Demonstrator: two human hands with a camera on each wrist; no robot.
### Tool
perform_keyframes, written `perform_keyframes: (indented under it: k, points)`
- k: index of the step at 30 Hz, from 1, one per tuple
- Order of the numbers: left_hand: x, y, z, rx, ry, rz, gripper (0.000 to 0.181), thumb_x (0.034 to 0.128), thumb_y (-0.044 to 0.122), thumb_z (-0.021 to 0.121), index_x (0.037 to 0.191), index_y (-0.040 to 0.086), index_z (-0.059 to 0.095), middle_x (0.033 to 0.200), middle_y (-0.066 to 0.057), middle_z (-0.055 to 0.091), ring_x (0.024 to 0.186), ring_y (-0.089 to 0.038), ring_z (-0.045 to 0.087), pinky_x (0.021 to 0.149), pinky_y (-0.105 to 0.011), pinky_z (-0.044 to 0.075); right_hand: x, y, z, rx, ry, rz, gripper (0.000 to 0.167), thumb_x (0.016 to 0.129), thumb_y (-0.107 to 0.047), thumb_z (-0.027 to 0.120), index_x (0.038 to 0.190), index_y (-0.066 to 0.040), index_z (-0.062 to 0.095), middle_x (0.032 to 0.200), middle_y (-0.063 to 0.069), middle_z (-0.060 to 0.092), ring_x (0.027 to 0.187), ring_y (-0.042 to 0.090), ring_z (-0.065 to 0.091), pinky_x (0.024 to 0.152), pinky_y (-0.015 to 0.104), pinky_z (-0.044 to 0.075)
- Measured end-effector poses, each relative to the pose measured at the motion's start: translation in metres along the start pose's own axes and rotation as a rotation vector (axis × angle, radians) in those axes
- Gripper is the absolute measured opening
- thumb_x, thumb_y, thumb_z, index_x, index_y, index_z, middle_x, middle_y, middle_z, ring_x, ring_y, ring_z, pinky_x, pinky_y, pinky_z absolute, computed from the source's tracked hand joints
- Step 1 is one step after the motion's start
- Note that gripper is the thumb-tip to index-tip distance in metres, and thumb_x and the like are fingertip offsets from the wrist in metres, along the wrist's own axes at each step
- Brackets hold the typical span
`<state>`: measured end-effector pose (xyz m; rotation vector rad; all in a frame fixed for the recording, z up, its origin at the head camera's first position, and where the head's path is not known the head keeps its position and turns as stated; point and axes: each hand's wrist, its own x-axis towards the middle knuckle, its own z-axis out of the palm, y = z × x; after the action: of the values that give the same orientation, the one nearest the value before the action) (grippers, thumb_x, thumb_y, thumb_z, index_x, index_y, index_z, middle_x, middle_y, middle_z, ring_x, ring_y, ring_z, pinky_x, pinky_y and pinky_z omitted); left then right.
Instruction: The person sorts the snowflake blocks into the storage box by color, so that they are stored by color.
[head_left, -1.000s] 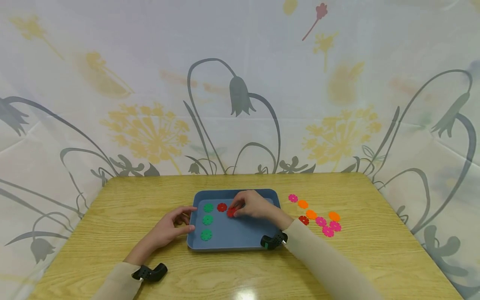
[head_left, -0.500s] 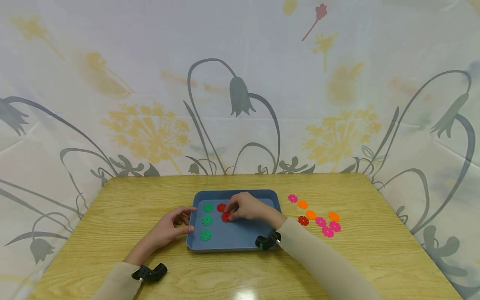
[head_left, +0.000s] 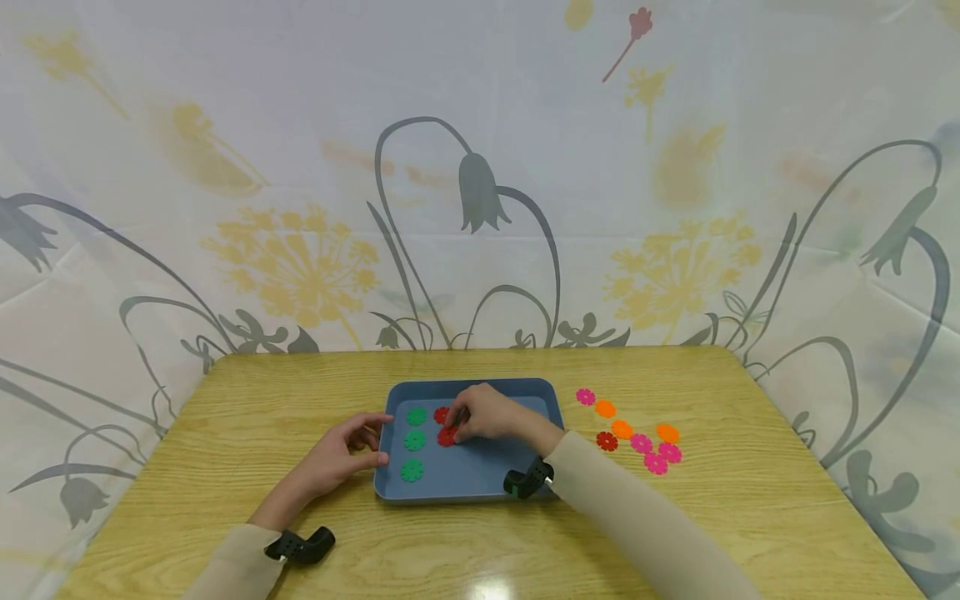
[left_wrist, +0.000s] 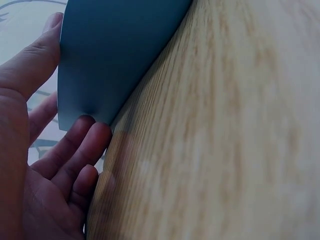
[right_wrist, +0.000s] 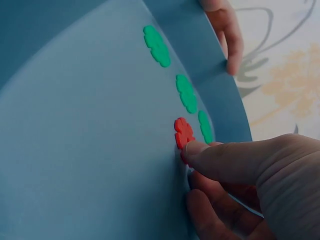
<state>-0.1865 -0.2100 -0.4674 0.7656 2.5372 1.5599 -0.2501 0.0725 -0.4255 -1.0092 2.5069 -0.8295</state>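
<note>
My right hand (head_left: 487, 412) is inside the blue-grey tray (head_left: 480, 492), pinching a red flower-shaped disc (head_left: 446, 437) between thumb and fingers, low over the tray floor. Just behind it lies another red disc (head_left: 441, 414), partly covered by the fingers. Three green flower-shaped discs, the nearest one (head_left: 412, 470) included, form a column along the tray's left side. My left hand (head_left: 341, 454) holds the tray's left rim; in the left wrist view its thumb lies at the edge and curled fingers (left_wrist: 95, 135) touch the outer wall.
Right of the tray, loose discs lie on the wooden table (head_left: 262, 392): several pink ones, such as a pink disc (head_left: 586, 397), several orange ones, such as an orange disc (head_left: 668, 433), and one red disc (head_left: 607, 442). A patterned curtain (head_left: 480, 275) hangs behind the table.
The right hand has moved left and slightly toward the near side with the red disc, which now sits beside the middle green disc. The left hand stays on the tray rim.
</note>
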Motion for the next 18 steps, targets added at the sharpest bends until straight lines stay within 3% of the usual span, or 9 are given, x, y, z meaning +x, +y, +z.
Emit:
perform_keyframes:
  k: [6, 18]
  points:
    - [-0.0007, -0.001, 0.0006, -0.011, 0.006, 0.022, 0.053, 0.0815, 0.007, 0.071, 0.13, 0.003, 0.051, 0.107, -0.014, 0.055, 0.084, -0.019, 0.056, 0.072, -0.03, 0.045, 0.0008, 0.0005, 0.0019, -0.011, 0.001, 0.005, 0.016, 0.078, -0.009, 0.076, 0.092, -0.013, 0.072, 0.089, -0.005, 0.065, 0.072, 0.003, 0.059, 0.064, 0.022, 0.047]
    - [0.0002, -0.0018, 0.0007, -0.005, 0.001, 0.022, 0.051, 0.0826, 0.013, 0.072, 0.129, 0.004, 0.053, 0.106, -0.01, 0.054, 0.084, -0.018, 0.056, 0.073, -0.029, 0.044, 0.0013, -0.0017, 0.0037, -0.034, 0.012, 0.016, 0.016, 0.078, -0.009, 0.075, 0.093, -0.013, 0.072, 0.089, -0.005, 0.064, 0.073, 0.004, 0.057, 0.065, 0.023, 0.046]
